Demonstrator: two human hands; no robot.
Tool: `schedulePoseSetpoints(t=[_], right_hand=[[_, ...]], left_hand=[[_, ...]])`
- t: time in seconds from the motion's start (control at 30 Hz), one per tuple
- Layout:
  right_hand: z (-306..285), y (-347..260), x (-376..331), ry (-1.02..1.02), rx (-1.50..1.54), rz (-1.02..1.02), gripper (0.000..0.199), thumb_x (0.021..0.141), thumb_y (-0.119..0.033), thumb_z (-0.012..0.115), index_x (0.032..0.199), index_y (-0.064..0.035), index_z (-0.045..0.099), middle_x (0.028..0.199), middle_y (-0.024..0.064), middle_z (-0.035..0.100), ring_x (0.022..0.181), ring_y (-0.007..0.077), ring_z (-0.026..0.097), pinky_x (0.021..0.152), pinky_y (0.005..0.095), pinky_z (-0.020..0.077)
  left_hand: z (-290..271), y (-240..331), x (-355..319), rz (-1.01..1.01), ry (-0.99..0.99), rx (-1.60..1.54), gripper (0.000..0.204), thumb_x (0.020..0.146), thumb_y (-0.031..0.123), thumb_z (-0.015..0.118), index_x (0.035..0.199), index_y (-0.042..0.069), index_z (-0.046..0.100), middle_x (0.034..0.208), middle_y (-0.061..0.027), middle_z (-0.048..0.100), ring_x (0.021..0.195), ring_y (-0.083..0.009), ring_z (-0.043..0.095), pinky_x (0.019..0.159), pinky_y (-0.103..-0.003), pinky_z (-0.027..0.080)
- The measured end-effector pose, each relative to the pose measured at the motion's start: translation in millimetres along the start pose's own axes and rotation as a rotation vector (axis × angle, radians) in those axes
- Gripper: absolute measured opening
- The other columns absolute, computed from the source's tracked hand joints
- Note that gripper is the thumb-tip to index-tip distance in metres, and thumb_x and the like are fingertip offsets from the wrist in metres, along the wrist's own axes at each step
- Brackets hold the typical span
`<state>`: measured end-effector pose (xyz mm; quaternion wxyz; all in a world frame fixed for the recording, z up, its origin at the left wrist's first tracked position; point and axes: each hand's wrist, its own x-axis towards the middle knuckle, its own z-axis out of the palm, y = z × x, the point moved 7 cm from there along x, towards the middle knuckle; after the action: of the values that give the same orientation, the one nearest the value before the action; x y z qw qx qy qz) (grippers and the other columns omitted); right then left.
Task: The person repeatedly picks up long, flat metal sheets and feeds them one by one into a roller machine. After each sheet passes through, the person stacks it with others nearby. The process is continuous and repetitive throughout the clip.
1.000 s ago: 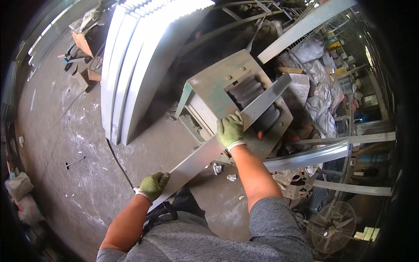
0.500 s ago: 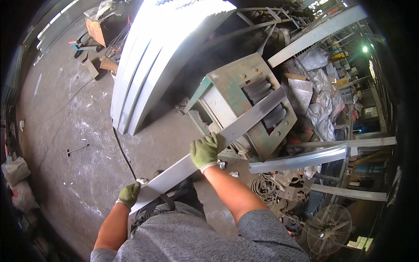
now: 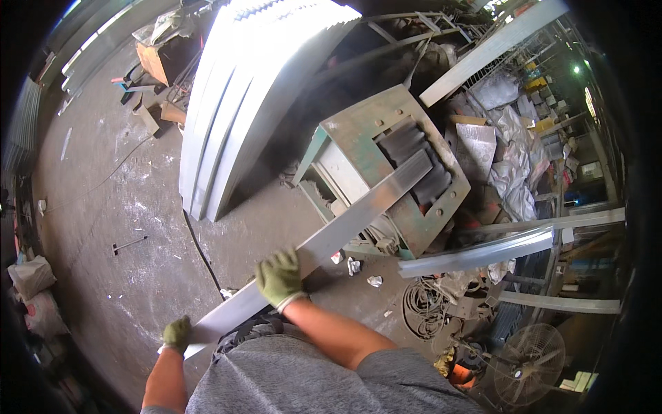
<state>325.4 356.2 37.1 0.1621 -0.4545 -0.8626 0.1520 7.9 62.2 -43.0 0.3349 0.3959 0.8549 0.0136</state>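
A long flat metal bar [image 3: 338, 231] runs slantwise from my lower left up to the green-grey machine [image 3: 355, 123]. My left hand [image 3: 178, 334], in a green work glove, is closed on its near end. Further up the bar, my gloved right hand [image 3: 279, 277] grips it, with the fingers over the upper edge. The bar's far end lies across the machine's opening, over dark, motion-smeared rollers [image 3: 408, 146]. Whether that end touches the rollers I cannot tell.
Tall bright metal profiles [image 3: 227, 131] stand left of the machine. Further metal lengths [image 3: 476, 252] lie at the right, above a coiled cable [image 3: 422, 307] and a fan [image 3: 527, 362]. A dark cable [image 3: 200, 252] and a T-shaped tool [image 3: 129, 245] are on the floor.
Both hands and the bar have moved down and left, toward my body. The bar's far end has drawn back across the machine's opening, so more of the rollers shows.
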Motion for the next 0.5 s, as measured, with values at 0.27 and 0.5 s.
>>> schedulePoseSetpoints(t=[0.27,0.5], right_hand=[[-145.9,248.3,97.0,0.039,-0.378,0.006,0.037,0.104,-0.029,0.056,0.077,-0.0099,0.073,0.089,0.0140,0.074,0.103,0.0356,0.069,0.120,0.0581,0.0389],[-100.0,207.9,75.9,0.011,-0.269,0.001,0.034,0.101,-0.030,0.059,0.078,-0.0118,0.077,0.091,0.0134,0.074,0.104,0.0358,0.067,0.121,0.0627,0.0348]], left_hand=[[8.7,327.0,24.8,0.469,-0.143,-0.246,0.048,0.109,0.056,0.060,0.115,0.012,0.076,0.109,-0.0265,0.077,0.107,-0.0492,0.073,0.089,-0.055,0.058],[6.2,271.0,24.0,0.344,-0.137,-0.221,0.055,0.111,0.058,0.052,0.108,0.007,0.075,0.101,-0.0274,0.076,0.102,-0.0520,0.072,0.087,-0.058,0.056]])
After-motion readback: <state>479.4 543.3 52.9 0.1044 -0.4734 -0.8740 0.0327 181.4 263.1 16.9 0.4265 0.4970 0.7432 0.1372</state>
